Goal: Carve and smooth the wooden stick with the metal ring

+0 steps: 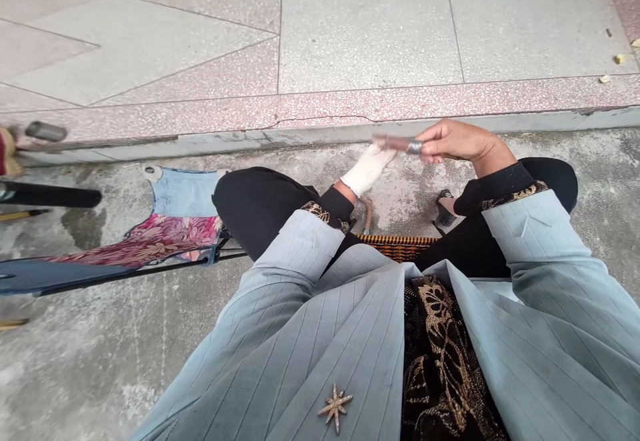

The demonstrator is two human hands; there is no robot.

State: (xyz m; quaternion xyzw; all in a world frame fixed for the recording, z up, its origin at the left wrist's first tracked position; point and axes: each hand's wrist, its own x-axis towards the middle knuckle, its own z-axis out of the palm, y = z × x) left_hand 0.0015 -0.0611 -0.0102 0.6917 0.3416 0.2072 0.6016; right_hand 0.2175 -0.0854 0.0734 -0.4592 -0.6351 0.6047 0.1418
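My right hand [453,141] is closed in a pinch on the end of a brown, flat, blade-like tool [397,143] with silver wire wound around it near my fingers. The tool lies nearly level, its far end pointing left and smeared by motion. My left hand [367,169], in a white glove, is just below and behind that far end. Its fingers look curled in, but blur and the tool partly hide them, and whatever they hold is unclear. Both hands are above the concrete, beside the raised ledge and between my knees.
Ahead runs a tiled ledge [370,47] with a cracked edge. A grey metal cylinder [46,131] lies on it at left. Below are a black tube [55,195] and a denim-and-floral sling seat [170,234]. Woven wicker [400,247] shows beneath me, and a black sandal [444,209] at right.
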